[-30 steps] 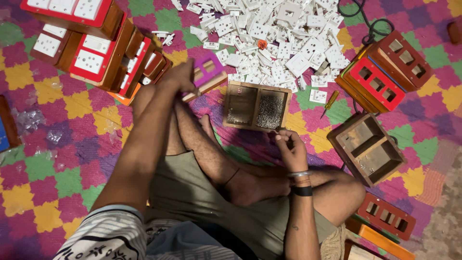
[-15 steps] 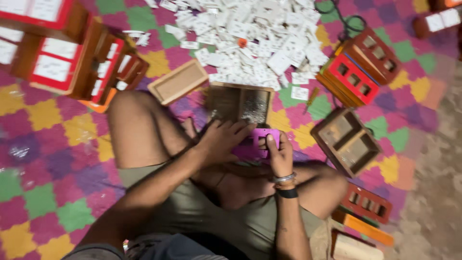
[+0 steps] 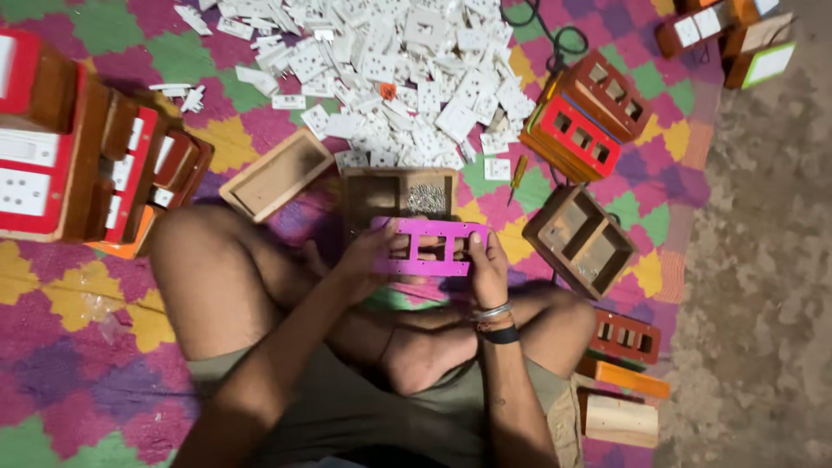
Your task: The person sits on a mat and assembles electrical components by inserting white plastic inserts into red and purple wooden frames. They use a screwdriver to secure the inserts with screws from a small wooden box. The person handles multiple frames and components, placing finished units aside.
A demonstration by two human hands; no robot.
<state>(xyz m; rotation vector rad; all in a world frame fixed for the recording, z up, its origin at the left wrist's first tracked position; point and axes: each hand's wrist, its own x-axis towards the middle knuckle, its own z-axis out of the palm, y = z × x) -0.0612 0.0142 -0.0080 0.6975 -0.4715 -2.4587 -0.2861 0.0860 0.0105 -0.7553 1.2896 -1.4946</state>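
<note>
Pink plastic, a long plate (image 3: 431, 247) with three square cut-outs, sits level at the centre of the frame, just above the crossed legs. The left hand (image 3: 364, 260) grips its left end and the right hand (image 3: 487, 264) its right end, thumbs on top, likely to keep the openings in plain view. Directly above it lies an open wooden box (image 3: 400, 196), one compartment holding what may be screws. White switch parts (image 3: 399, 61) are heaped along the top.

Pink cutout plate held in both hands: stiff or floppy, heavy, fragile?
Pink plate spans left hand to right hand without sagging: likely stiff. Thin with cutouts: probably light. Narrow bars between openings might snap if twisted.
</note>
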